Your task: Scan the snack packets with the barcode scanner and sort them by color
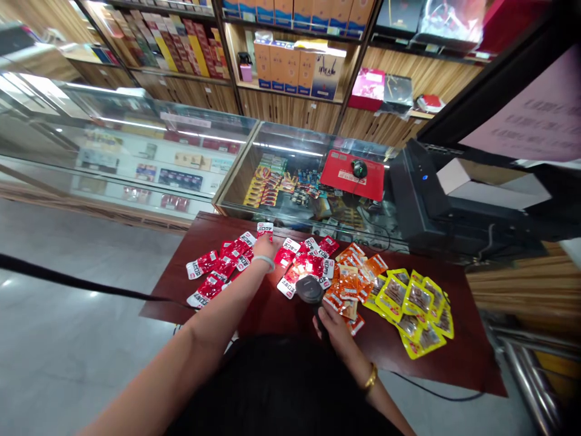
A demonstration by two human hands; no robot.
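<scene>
My right hand (334,327) is wrapped round the handle of a black handheld barcode scanner (309,289). Its head is over a pile of red snack packets (302,264), and a bright patch of light falls on them. Near the table's far edge, my left hand (265,247) is closed on a red-and-white snack packet (265,228); the fingertips are partly hidden. More red packets (227,261) lie to the left, partly behind my left forearm. Orange packets (350,280) are heaped right of the scanner, with yellow packets (411,303) beyond them.
The packets lie on a dark red table (267,315) against a glass display counter (236,181). On the counter are a computer mouse (359,168), a red mat (333,172) and a black machine (420,181) at right. A black cable (91,283) crosses the left side. Stocked shelves (290,66) stand behind.
</scene>
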